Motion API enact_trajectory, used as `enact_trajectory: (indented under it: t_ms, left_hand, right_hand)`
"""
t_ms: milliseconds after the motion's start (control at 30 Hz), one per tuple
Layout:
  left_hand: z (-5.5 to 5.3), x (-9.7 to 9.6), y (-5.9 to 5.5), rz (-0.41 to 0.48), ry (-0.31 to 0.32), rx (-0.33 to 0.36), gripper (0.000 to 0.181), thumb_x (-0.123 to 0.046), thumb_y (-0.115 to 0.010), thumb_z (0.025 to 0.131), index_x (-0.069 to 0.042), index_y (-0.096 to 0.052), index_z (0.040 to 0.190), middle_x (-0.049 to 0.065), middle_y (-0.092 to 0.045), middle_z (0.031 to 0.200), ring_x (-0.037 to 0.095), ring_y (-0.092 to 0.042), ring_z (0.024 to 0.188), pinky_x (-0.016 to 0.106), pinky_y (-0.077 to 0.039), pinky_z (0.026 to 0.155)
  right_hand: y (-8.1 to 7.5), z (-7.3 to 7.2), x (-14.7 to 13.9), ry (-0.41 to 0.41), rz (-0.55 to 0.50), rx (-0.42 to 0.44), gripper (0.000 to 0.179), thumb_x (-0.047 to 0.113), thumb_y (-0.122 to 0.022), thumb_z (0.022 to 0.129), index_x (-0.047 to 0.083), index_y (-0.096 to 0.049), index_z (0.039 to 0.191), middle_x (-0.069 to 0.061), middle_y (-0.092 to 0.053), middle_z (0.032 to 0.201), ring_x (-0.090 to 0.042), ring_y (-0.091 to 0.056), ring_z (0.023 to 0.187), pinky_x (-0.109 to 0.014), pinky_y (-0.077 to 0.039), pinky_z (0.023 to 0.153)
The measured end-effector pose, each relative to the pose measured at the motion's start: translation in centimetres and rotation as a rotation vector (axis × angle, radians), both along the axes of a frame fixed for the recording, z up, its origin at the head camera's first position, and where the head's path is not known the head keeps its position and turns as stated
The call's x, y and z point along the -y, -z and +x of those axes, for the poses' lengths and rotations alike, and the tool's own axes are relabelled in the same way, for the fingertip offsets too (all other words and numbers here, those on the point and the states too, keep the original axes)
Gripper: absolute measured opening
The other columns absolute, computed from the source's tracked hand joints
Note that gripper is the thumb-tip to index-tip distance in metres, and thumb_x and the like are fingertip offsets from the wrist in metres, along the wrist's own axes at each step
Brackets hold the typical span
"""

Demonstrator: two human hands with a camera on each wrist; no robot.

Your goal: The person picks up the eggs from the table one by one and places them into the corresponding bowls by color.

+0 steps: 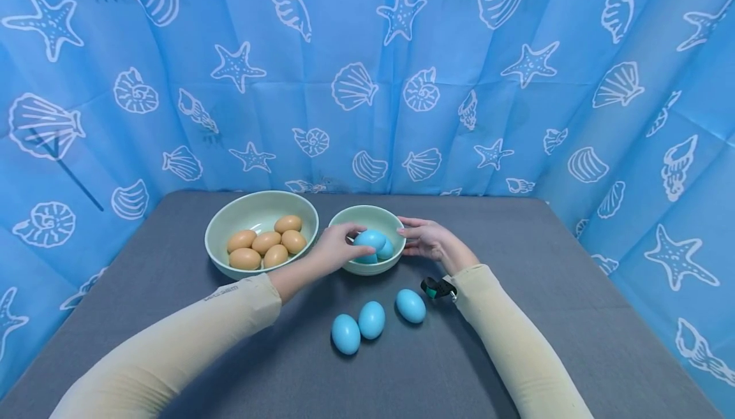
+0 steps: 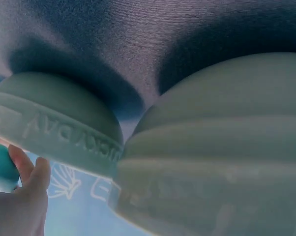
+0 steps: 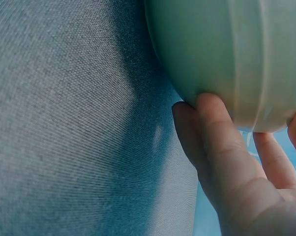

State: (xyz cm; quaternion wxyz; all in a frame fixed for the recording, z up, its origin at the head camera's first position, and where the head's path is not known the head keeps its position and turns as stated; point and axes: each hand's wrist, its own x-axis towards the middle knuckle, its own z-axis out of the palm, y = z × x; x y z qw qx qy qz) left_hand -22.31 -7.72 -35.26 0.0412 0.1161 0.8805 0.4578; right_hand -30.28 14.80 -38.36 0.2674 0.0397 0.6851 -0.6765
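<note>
My left hand reaches over the rim of a small pale green bowl. Its thumb and fingers pinch a blue egg just inside that bowl, and part of this egg shows in the left wrist view. Other blue eggs lie beneath it, partly hidden. On the bowl's right side, my right hand holds the outer wall, fingers spread low along it and thumb near the rim; the right wrist view shows those fingertips against the wall.
Left of the small bowl stands a larger pale green bowl with several brown eggs. Three blue eggs lie on the grey tabletop in front. A black strap hangs at my right wrist. Behind is a blue seashell-print curtain.
</note>
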Motion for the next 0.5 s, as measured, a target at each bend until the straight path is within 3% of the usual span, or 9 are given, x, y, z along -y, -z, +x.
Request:
enact_trajectory:
  t_ms: [333, 500]
  left_hand:
    - [-1.0, -0.9, 0.8, -0.044, 0.063, -0.002, 0.046, -0.021, -0.078, 0.09, 0.002, -0.065, 0.128, 0.016, -0.069, 0.12, 0.031, -0.066, 0.106, 0.039, -0.058, 0.088]
    - [-1.5, -1.3, 1.2, -0.085, 0.09, -0.018, 0.046, -0.018, -0.079, 0.088, 0.002, -0.066, 0.127, 0.016, -0.069, 0.122, 0.03, -0.065, 0.111, 0.04, -0.057, 0.091]
  right_hand:
    - [0.2, -0.1, 0.0, -0.013, -0.003, -0.003, 0.057, 0.009, -0.054, 0.104, 0.009, -0.034, 0.157, -0.01, -0.059, 0.119, -0.017, -0.063, 0.085, -0.026, -0.059, 0.072]
    - [0.1, -0.1, 0.0, -0.013, 0.0, 0.0, 0.056, 0.009, -0.053, 0.104, 0.009, -0.034, 0.157, -0.013, -0.056, 0.124, -0.017, -0.063, 0.086, -0.026, -0.059, 0.071]
